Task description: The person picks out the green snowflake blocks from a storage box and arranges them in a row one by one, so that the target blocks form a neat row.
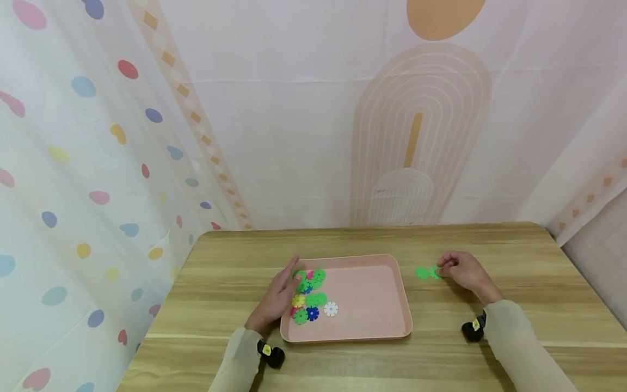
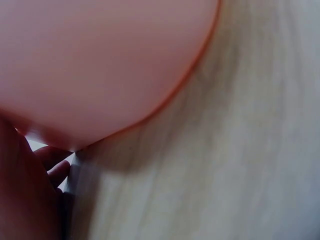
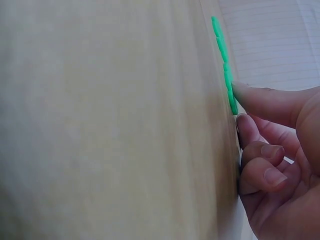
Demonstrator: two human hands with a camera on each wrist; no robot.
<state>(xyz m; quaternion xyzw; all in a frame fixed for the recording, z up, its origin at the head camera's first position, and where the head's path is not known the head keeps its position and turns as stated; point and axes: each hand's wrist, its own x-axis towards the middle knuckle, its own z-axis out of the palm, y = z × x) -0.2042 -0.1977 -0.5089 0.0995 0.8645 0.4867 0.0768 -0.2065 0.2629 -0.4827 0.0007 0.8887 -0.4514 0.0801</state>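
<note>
From the head view I have both hands on the counter (image 1: 490, 245); my right hand (image 1: 465, 270) sits to the right of the tray (image 1: 382, 326), well clear of it, and my left hand (image 1: 279, 298) lies along the tray's left edge. The green pieces (image 1: 426, 273) lie flat on the counter, two joined discs in a short row running left to right, directly to the left of my right fingertips; the nearer disc touches them. In the right wrist view the pieces (image 3: 224, 60) show edge-on as a thin strip; my index finger (image 3: 260, 102) presses its tip on the near end, the other fingers curl in below it, and I cannot tell whether the thumb has a pinch on the piece. My left hand reaches, fingers fairly straight, into the heap of discs (image 1: 309, 296) at the tray's left side, touching them but gripping nothing that I can make out; the left wrist view gives only the blurred tray rim (image 2: 165, 105). The right hand is plainly the nearer to the green pair; the pair's long axis points toward the tray.
</note>
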